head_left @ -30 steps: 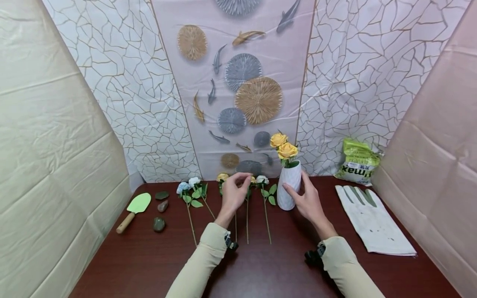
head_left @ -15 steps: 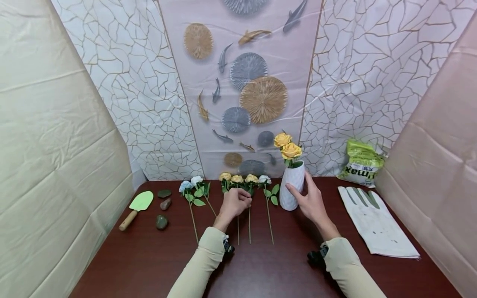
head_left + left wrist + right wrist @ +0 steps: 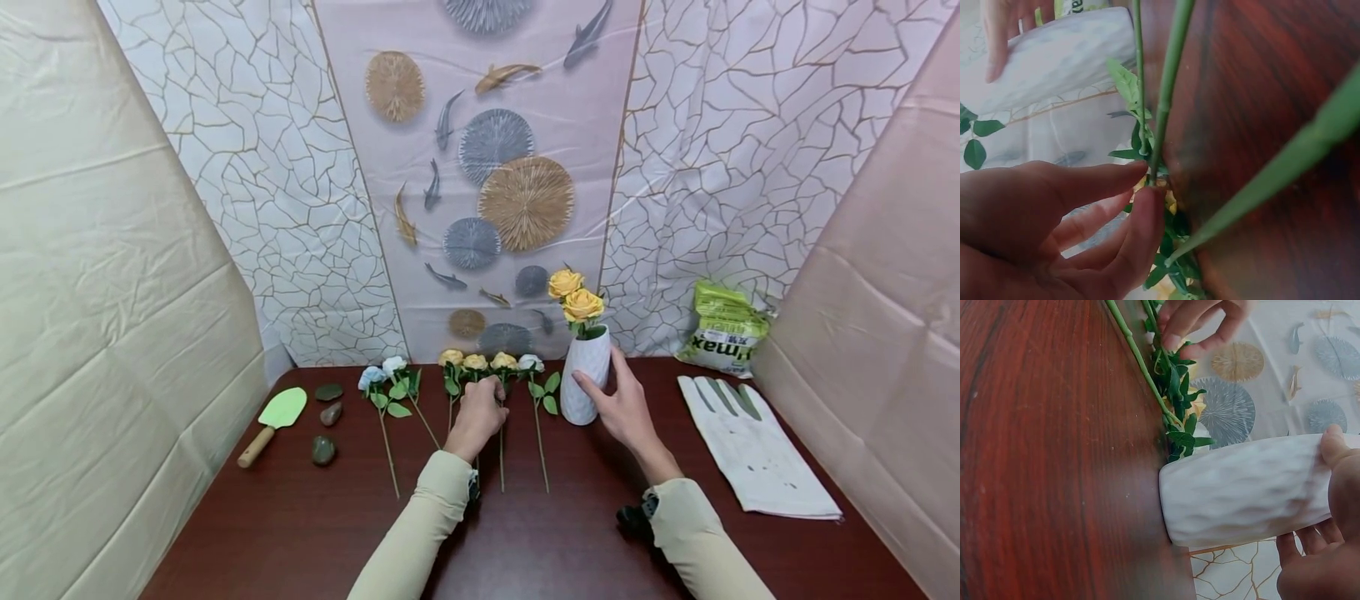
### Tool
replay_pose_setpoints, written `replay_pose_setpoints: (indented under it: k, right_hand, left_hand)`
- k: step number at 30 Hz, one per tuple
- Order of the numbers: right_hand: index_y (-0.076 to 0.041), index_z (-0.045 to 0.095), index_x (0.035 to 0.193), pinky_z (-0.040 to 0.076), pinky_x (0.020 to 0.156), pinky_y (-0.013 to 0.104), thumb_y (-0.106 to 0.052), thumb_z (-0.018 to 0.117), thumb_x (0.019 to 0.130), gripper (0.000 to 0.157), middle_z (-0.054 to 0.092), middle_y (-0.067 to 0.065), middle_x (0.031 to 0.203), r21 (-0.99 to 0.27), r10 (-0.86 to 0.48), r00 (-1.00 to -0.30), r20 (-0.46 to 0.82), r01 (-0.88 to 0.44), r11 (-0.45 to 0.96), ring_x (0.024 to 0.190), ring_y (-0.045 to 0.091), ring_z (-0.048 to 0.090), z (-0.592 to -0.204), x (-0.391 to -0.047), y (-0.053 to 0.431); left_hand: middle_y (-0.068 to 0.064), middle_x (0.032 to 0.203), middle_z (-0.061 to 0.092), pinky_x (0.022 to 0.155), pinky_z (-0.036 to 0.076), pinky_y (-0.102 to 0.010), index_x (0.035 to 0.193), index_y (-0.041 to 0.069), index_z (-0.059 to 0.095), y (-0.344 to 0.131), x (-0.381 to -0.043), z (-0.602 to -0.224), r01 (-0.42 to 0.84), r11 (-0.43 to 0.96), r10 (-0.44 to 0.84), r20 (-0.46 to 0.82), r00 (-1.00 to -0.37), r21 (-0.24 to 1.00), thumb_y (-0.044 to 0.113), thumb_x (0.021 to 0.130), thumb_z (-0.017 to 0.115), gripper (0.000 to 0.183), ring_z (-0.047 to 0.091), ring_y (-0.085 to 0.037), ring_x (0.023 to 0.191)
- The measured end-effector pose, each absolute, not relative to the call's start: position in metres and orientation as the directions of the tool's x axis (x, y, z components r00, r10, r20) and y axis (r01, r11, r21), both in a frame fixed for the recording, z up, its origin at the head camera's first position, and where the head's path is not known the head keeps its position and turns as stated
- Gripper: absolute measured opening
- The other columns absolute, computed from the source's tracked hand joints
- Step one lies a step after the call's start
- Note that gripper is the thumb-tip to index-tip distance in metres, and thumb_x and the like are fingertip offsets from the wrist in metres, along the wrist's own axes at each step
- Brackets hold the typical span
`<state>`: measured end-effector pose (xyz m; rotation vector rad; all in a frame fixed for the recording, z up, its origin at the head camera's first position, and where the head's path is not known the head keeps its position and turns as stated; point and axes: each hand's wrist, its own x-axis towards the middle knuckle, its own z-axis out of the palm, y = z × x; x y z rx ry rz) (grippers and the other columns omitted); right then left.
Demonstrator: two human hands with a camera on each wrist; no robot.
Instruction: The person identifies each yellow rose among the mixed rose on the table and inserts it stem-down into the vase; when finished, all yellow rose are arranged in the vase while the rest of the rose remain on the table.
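My left hand (image 3: 480,414) is over the row of stems in the head view. Its thumb and forefinger pinch the stem (image 3: 1169,87) of a yellow rose (image 3: 503,361), seen close up in the left wrist view. Two more yellow roses (image 3: 462,360) lie to the left of that one, partly behind the hand. A white rose (image 3: 531,363) lies to its right. My right hand (image 3: 626,410) holds a white textured vase (image 3: 1247,490) from the right side, thumb in front. The vase stands on the table, and two yellow roses (image 3: 576,295) rise from its mouth.
A blue rose (image 3: 371,377) and another white rose (image 3: 393,365) lie left on the dark table (image 3: 555,550). Further left are several stones (image 3: 323,451) and a green trowel (image 3: 283,407). A white glove (image 3: 757,450) and a green bag (image 3: 723,329) lie at the right.
My left hand has come down from above the flower heads to a yellow rose's stem and now pinches it. The right hand stays on the vase.
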<state>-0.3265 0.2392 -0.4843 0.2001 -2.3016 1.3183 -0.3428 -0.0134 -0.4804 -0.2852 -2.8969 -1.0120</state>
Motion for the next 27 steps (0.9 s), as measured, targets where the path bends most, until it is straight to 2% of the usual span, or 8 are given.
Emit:
replay_pose_setpoints:
  k: [5,13,18,27]
  right_hand:
    - [-0.038,0.030,0.156,0.039,0.112,0.057,-0.052,0.070,0.091,0.078,0.047,0.005,0.152,-0.774,0.102,-0.876,0.471,-0.355,0.524,0.138,0.026,0.047,-0.484,-0.326,0.239]
    - [-0.036,0.030,0.156,0.037,0.113,0.058,-0.051,0.071,0.090,0.079,0.046,0.006,0.154,-0.769,0.104,-0.871,0.479,-0.360,0.528,0.140,0.027,0.045,-0.484,-0.325,0.239]
    - [-0.036,0.031,0.156,0.038,0.113,0.057,-0.051,0.071,0.090,0.078,0.047,0.006,0.153,-0.772,0.104,-0.872,0.478,-0.360,0.524,0.139,0.026,0.046,-0.484,-0.325,0.239]
    - [-0.039,0.031,0.155,0.039,0.112,0.056,-0.051,0.070,0.091,0.076,0.048,0.004,0.152,-0.773,0.100,-0.872,0.479,-0.364,0.520,0.137,0.024,0.048,-0.485,-0.325,0.239]
  left_hand:
    - [-0.004,0.082,0.056,0.054,0.043,-0.028,0.096,0.005,0.061,-0.013,-0.344,-0.482,0.166,0.753,0.127,0.107,-0.986,0.637,0.009,0.085,0.081,0.024,0.055,-0.018,0.062]
    - [-0.001,0.071,0.070,0.050,0.049,-0.028,0.094,0.007,0.062,-0.020,-0.346,-0.477,0.092,0.618,0.120,0.021,-0.993,0.781,0.011,0.086,0.080,0.021,0.071,-0.020,0.064]
    - [0.001,0.071,0.072,0.053,0.052,-0.029,0.092,0.008,0.065,-0.029,-0.345,-0.469,0.119,0.605,0.117,0.060,-0.991,0.787,0.017,0.085,0.082,0.021,0.073,-0.018,0.066]
    - [-0.001,0.081,0.076,0.062,0.058,-0.028,0.096,0.010,0.067,-0.035,-0.344,-0.455,0.217,0.469,0.093,0.197,-0.976,0.856,0.018,0.085,0.082,0.021,0.075,-0.016,0.067]
